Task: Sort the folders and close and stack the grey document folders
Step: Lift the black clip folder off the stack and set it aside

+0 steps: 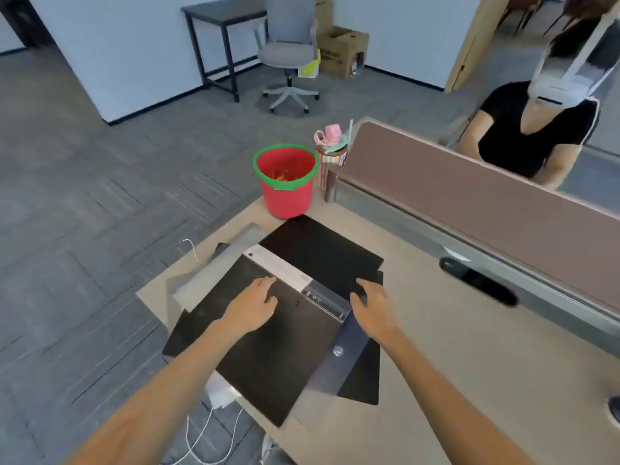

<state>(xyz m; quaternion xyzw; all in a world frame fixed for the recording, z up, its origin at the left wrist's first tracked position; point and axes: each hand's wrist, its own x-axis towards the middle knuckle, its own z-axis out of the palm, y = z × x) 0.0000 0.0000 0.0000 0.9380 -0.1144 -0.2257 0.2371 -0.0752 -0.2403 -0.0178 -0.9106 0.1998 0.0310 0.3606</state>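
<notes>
A dark document folder (268,357) lies open and flat on the desk, its far cover (322,253) spread toward the bucket and a white label strip (285,268) along its spine. My left hand (253,305) rests palm down on the near cover, fingers apart. My right hand (370,305) presses on the right end of the spine by the clear clip bar (327,302), fingertips curled at the far cover's edge. Another dark folder with a grey spine (345,360) lies underneath at the right. A grey folder (214,266) pokes out at the left.
A red bucket with a green rim (287,182) stands at the desk's far corner, a striped cup (330,162) beside it. A brown partition (469,203) runs along the right; a person sits behind it. White cables and a charger (219,396) hang off the near-left edge.
</notes>
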